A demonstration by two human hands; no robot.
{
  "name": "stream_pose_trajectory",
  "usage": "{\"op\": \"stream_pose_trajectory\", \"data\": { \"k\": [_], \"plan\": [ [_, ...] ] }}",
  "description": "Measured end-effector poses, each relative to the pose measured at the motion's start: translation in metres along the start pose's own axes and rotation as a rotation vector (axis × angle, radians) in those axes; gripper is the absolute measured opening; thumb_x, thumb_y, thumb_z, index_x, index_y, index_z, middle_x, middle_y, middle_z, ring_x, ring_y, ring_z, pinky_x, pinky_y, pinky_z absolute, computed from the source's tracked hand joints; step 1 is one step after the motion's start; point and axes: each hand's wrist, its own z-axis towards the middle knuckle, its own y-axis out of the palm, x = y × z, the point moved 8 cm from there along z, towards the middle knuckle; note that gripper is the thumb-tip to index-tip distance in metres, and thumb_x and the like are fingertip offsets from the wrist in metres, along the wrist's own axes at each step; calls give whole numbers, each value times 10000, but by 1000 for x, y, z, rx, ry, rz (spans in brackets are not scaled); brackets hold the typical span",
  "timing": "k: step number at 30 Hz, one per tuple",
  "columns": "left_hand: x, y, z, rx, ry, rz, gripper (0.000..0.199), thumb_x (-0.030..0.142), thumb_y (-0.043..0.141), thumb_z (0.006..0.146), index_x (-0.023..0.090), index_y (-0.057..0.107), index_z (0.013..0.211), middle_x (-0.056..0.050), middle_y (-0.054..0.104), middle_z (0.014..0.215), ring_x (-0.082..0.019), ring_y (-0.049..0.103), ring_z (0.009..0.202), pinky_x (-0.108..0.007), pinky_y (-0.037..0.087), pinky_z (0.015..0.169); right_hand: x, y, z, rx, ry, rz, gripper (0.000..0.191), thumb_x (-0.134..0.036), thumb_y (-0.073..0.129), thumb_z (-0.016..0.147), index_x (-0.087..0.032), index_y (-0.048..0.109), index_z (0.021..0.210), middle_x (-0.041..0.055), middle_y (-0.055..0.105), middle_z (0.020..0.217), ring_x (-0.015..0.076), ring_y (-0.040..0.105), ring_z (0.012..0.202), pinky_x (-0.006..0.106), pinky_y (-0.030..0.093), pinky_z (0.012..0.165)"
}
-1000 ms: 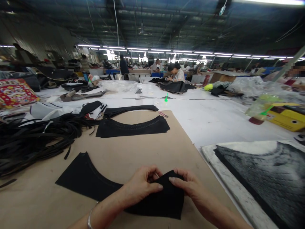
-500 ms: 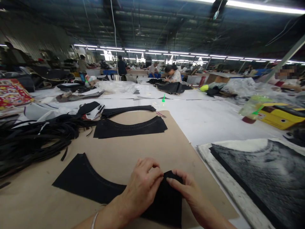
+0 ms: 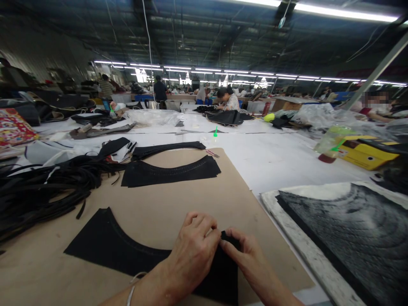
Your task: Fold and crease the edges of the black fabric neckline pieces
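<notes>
A black curved fabric piece (image 3: 124,250) lies on the brown paper in front of me, its concave edge facing away. My left hand (image 3: 197,244) is closed over the right part of that edge, fingertips pinching it and hiding part of the cloth. Close beside it, my right hand (image 3: 244,248) grips the piece's upper right corner between thumb and fingers. The fingertips of both hands almost meet. Farther back rest a stack of similar black curved pieces (image 3: 172,172) and another narrower stack (image 3: 168,148).
Black strips (image 3: 47,182) are heaped at the left. Small red-handled snips (image 3: 213,154) lie behind the stacks. To the right are a pale slab (image 3: 306,250) bearing dark coated pieces (image 3: 344,221), a yellow box (image 3: 366,153) and a bottle with dark liquid (image 3: 327,156). Other people work farther back.
My right hand has shifted slightly left along the edge, its fingers now covering more of the corner. Both hands keep their pinch on the black piece. The whole view has moved a little.
</notes>
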Motion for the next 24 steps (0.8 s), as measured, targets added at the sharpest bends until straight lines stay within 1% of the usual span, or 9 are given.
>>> {"op": "stream_pose_trajectory", "data": {
  "k": [4,10,16,24],
  "plan": [
    [2,-1,3,21,-16,0,207,98,446,919,158,624,832,-50,581,844,-192,503,787,-378,383,787,-2,0,-3,-7,-23,-52,212,-365,571,821,-173,641,762,10,642,753,190,558,744,281,413,669],
    [3,4,1,3,-43,-8,194,104,454,911,164,616,824,-51,582,866,-199,508,808,-386,385,791,-6,0,-5,-14,-41,-98,203,-336,539,830,-176,659,795,5,646,758,191,570,749,285,414,691],
    [6,5,-1,-12,-49,6,189,92,445,895,164,602,819,-57,580,873,-202,509,823,-400,384,807,-9,0,-8,-3,-43,-120,199,-324,525,834,-184,650,769,1,640,735,188,567,731,271,405,658],
    [9,4,-2,13,-47,44,192,83,440,884,165,584,787,-51,577,844,-197,507,795,-402,372,798,-10,2,-10,3,-49,-129,194,-337,536,828,-192,620,731,-3,616,705,179,550,705,265,392,634]
  ]
}}
